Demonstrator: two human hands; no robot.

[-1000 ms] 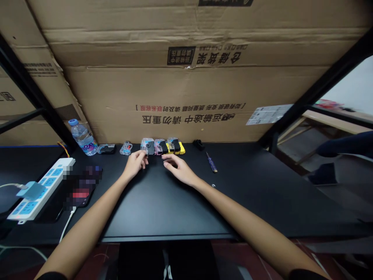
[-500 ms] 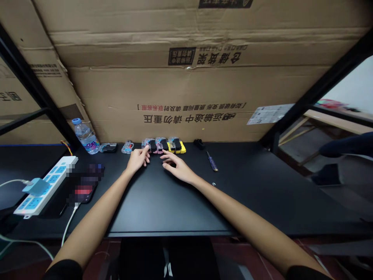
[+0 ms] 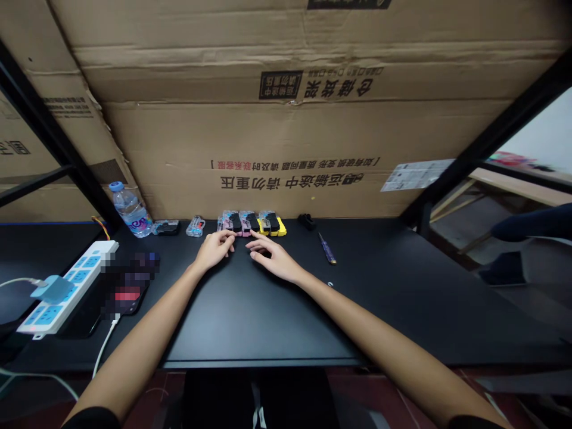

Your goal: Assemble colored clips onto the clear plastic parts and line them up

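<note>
A row of small blocky items stands along the back of the desk: two pink-and-black items (image 3: 231, 221) and yellow-and-black items (image 3: 271, 223), with clear parts on top. My left hand (image 3: 215, 249) is at the front of the left pink item, index finger stretched to its lower edge, the other fingers loosely bent. My right hand (image 3: 273, 257) lies just right of it, fingers spread and nearly touching the front of the second pink item. Neither hand holds anything that I can see. A small clear-and-grey item (image 3: 195, 226) stands apart, left of the row.
A water bottle (image 3: 133, 211), a flat dark item (image 3: 165, 227), a power strip (image 3: 67, 289) and a charging phone (image 3: 134, 286) are on the left. A screwdriver (image 3: 328, 249) and a small black object (image 3: 306, 221) lie on the right. Cardboard (image 3: 290, 131) walls the back.
My left index finger has come down from the top of the left pink item and now stretches right along its lower front edge. My right hand has barely moved.
</note>
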